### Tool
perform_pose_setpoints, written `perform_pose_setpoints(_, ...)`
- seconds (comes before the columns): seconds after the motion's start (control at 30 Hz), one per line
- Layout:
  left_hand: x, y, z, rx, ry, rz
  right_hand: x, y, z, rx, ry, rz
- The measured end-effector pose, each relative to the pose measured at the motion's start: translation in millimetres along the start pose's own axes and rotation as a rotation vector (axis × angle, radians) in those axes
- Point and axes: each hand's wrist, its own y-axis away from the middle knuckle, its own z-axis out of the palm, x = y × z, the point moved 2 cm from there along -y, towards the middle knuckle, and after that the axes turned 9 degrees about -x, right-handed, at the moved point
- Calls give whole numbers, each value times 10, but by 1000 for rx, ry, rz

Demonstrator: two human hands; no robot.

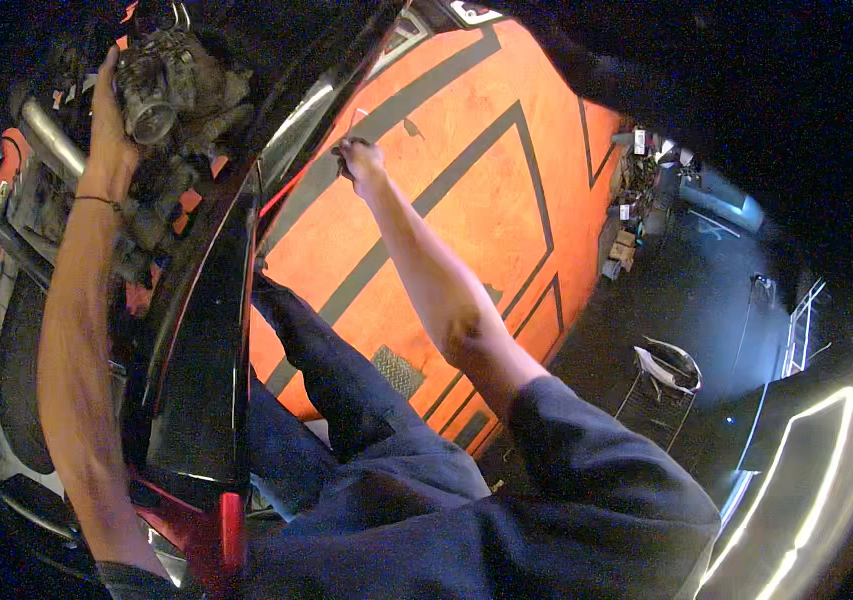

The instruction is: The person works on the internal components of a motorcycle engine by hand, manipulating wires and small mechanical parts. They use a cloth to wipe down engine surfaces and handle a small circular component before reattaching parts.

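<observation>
In the open engine bay of a dark vehicle, at upper left, my left hand (pixel 114 130) wraps along the side of a dark, greasy cylindrical part (pixel 151 118) with a round end. Most of its fingers are hidden behind that part. A metal tube (pixel 54 138) runs just left of the wrist. My right arm stretches out past the vehicle's black body edge (pixel 201 400). Closed and dark with grime at the fingers, my right hand (pixel 361 165) is out over the orange floor; whatever it may hold is too small to make out.
The floor is orange with grey painted stripes (pixel 481 160). A metal tread plate (pixel 396 370) lies near my legs. Boxes and small items (pixel 621 250) line the right side. A rack with a pale bag (pixel 664 365) stands beyond, near bright light strips (pixel 816 490).
</observation>
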Motion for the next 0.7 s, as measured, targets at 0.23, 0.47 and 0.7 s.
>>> perform_pose_setpoints(0.23, 438, 134, 339, -24, -100, 49, -543, -352, 299, -31, -143, -144)
perform_pose_setpoints(0.47, 600, 281, -69, -110, -255, 162, -389, -462, 815, 79, -54, -349)
perform_pose_setpoints(0.7, 470, 557, 275, -113, -191, 188, -641, -1179, 302, -155, -321, -565)
